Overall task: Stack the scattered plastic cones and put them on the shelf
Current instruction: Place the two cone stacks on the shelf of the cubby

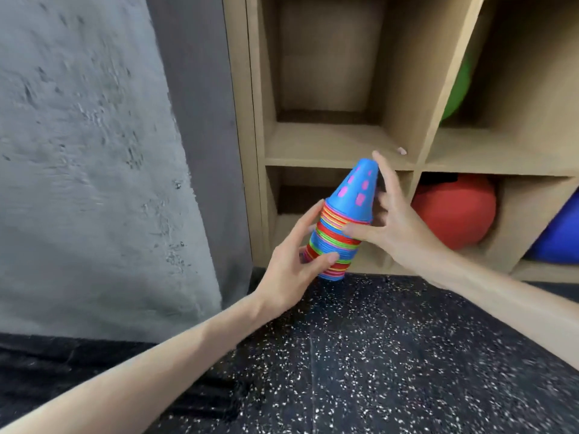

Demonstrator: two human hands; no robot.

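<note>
A gym storage corner: speckled black rubber floor (360, 355), wooden cubby shelf (419, 164) holding exercise balls (457, 208), concrete wall (78, 151).

Stacked cones held in front of the shelf

A tall stack of plastic cones (340, 223) sits at the centre of the frame, tilted with its tip leaning up and to the right. The top cone is blue with pink holes; beneath it run thin nested rims in red, green, blue, orange and pink. The stack is off the floor, gripped low by the left hand (293, 267) and higher by the right hand (393, 220). Behind it stands the wooden shelf (338, 145), filling the upper right, its cubby just above the tip.
</note>
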